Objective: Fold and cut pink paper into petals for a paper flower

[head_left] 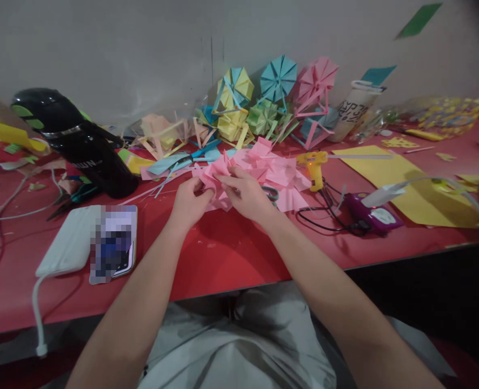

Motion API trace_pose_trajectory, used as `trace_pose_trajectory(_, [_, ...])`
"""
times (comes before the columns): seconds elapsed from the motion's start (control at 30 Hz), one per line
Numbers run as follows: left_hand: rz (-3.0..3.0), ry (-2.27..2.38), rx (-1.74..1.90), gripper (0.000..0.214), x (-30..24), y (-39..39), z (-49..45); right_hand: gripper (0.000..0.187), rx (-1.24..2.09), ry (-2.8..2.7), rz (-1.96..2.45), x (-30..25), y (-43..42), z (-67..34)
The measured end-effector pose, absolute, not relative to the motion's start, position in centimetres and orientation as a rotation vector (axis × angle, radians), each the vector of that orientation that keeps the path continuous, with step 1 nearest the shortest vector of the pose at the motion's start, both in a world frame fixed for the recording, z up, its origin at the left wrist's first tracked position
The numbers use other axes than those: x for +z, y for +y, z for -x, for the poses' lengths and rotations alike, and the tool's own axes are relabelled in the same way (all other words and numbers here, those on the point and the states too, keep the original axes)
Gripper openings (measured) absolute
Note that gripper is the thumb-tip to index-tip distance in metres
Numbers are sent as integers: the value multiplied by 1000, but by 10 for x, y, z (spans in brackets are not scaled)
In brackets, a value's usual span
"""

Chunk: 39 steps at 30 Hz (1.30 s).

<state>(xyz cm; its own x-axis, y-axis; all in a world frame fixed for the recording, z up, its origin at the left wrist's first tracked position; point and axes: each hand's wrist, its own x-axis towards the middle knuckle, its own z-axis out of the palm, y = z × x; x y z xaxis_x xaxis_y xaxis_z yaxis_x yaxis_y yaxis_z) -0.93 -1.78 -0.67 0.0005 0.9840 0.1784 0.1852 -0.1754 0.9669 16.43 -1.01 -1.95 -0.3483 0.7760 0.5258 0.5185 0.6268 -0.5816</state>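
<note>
My left hand (191,201) and my right hand (244,193) are close together above the red table (227,265). Both have bent fingers closed on a folded pink paper piece (220,168); part of it is hidden behind the fingers. Around and behind it lies a loose heap of pink folded papers (259,162), reaching past my right hand. Dark scissor handles (271,193) poke out of the heap just right of my right wrist. A yellow hot glue gun (314,170) stands at the heap's right edge, a glue stick sticking out of its back.
Behind are several folded paper umbrellas (279,78) and a white cup (355,108). To the right lie a purple power socket (373,213) with cables and a yellow sheet (421,200). On the left are a black bottle (97,156), a phone (126,232) and a white power bank (69,243).
</note>
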Motion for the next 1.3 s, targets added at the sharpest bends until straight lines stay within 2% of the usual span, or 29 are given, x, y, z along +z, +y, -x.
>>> trace_pose_trajectory(0.17, [-1479,1216,1241,19,-1,-21,7,40,322,-2084,1057,-19,-13,-162])
trace_pose_trajectory(0.27, [-1359,1179,1255,16,4,-23,4,39,311,-2088,1057,-18,-14,-161])
trace_pose_trajectory(0.4, [-1221,1166,1305,29,6,-22,4,36,315,-2093,1054,-17,-14,-161])
trace_pose_trajectory(1.0, [-1093,1228,1204,6,13,-24,3,28,374,-2107,885,-17,-6,-168])
trace_pose_trajectory(1.3, [-1050,1307,1209,19,12,-24,2,32,384,-2040,973,-14,-10,-166])
